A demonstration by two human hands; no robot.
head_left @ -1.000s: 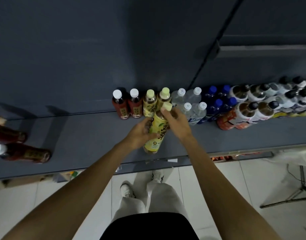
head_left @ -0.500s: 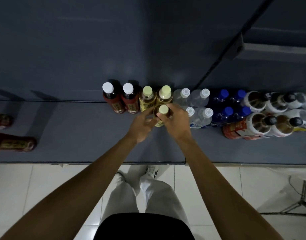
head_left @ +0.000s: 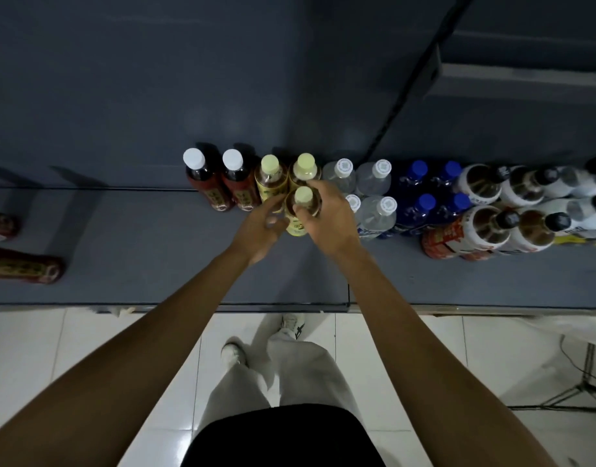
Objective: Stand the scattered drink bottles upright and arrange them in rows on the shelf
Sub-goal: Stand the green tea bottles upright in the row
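From the head camera, a yellow tea bottle [head_left: 298, 210] stands upright on the shelf [head_left: 138, 264], just near of two like bottles [head_left: 271, 178] in the far row. The right hand [head_left: 326, 217] curls its fingers round its shoulder. The left hand [head_left: 261, 230] is blurred; its fingers seem loosely spread beside the bottle. Two red bottles [head_left: 22, 269] lie far left.

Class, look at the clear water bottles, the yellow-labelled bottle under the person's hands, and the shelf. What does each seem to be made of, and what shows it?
Clear water bottles: likely thin transparent plastic; you see through them, and the caps are white.
Yellow-labelled bottle: probably clear plastic too, with a printed wrap and a pale matt cap.
Shelf: looks like painted metal or laminate, smooth dull blue-grey; which one cannot be told.
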